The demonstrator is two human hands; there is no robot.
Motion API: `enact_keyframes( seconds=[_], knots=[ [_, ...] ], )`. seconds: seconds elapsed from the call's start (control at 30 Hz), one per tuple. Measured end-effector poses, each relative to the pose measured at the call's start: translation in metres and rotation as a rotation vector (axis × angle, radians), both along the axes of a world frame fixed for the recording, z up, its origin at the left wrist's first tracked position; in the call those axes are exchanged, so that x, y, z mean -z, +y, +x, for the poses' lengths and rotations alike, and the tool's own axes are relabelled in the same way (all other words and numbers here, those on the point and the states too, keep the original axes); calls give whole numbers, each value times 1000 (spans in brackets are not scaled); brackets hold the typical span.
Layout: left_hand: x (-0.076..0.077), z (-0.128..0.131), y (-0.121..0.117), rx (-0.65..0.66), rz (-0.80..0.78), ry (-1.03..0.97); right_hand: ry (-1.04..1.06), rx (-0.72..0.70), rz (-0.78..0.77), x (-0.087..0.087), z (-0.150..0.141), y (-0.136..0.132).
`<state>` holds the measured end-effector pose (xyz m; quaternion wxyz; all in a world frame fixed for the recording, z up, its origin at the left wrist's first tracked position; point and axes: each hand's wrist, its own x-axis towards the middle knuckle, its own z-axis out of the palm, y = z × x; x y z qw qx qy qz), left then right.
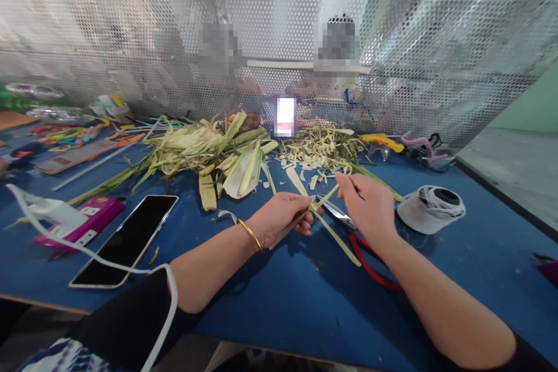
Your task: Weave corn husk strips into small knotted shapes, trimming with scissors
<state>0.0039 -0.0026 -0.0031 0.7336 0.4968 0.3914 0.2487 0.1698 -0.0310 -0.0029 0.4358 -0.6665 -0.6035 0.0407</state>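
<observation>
Above the blue table, my left hand (291, 213) is closed around crossed strips of pale green leaf (337, 239), which look like husk or palm leaf. My right hand (368, 203) pinches the upper end of one strip, pulling it up and to the right of the crossing. Long strip ends stick out toward the lower right and upper left. Beneath my right hand lie scissors with red handles (364, 258), partly hidden by the hand and wrist. Just right of that hand stands a spool of white thread (431, 209).
A heap of leaves and husks (204, 151) and small scraps (325, 148) lies along the back, before a perforated metal screen (279, 23). At left are a black-screened phone (126, 244), a magenta box (93, 221) and a white cable (168, 302). A yellow-handled tool (383, 141) lies back right.
</observation>
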Motion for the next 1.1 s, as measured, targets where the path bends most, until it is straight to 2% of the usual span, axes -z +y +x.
enact_keyframes(
  seconds=[0.03, 0.1, 0.17, 0.23, 0.33, 0.43, 0.53, 0.63, 0.8, 0.9, 1.0, 1.1],
  knots=[
    [0, 0, 0, 6, 21, 10, -111, 5, 82, -2, 0, -1],
    [2, 1, -1, 30, 77, 41, -214, -96, 153, -4, -3, -3],
    [3, 1, -3, 57, 154, 88, -162, -256, 66, -2, -8, -3],
    [4, 1, -6, 71, 222, 132, 6, -371, -112, 2, -12, -2],
    [3, 1, -8, 74, 258, 163, 272, -355, -256, 7, -16, -1],
    [1, 1, -8, 106, 252, 161, 337, -259, -187, 12, -18, -1],
    [1, 0, -7, 153, 241, 154, 283, -202, -111, 15, -20, -1],
    [2, -1, -5, 162, 214, 144, 210, -208, -115, 15, -18, 1],
    [0, -2, -2, 76, 57, 61, 16, -466, -224, -1, 5, 8],
    [-2, -4, 0, 41, 47, 52, -125, -575, -247, -9, 19, 11],
    [-1, -4, 2, 51, 89, 81, -241, -622, -234, -8, 25, 13],
    [0, -4, 2, 45, 93, 91, -339, -581, -137, -3, 22, 14]
  ],
)
